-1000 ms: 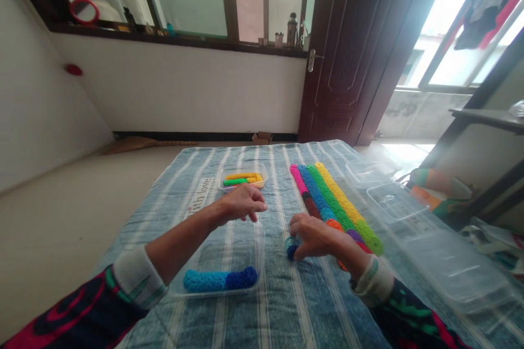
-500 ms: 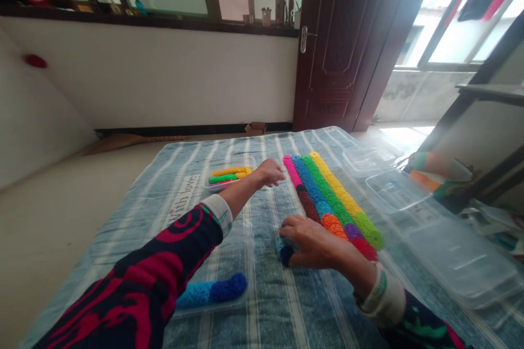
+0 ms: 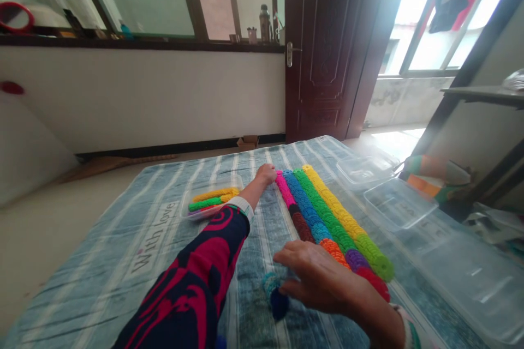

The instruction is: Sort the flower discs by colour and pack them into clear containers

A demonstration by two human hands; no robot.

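Four long rows of bright, scalloped discs, stacked on their sides, lie side by side on the striped bedcover point(image 3: 135, 218). At the far end of the pink and brown row point(image 3: 284, 188), my left hand point(image 3: 267, 173) has its fingers curled in, touching or nearly touching the end; anything inside them is hidden. Closer to me, a short stack of light and dark blue discs point(image 3: 278, 302) lies apart from the rows. Over its right side hovers my right hand point(image 3: 317, 272), thumb and fingers apart; whether the thumb touches the stack I cannot tell.
On the left, a clear plastic box point(image 3: 190, 212) holds yellow, green and red disc stacks. More clear containers, including a box or lid point(image 3: 399, 204), lie along the right side. A brown door point(image 3: 323, 65) stands beyond the bed.
My left hand has reached farther, to the pink row's far end. My right hand has loosened from the blue stack and spread its fingers. The view has shifted.
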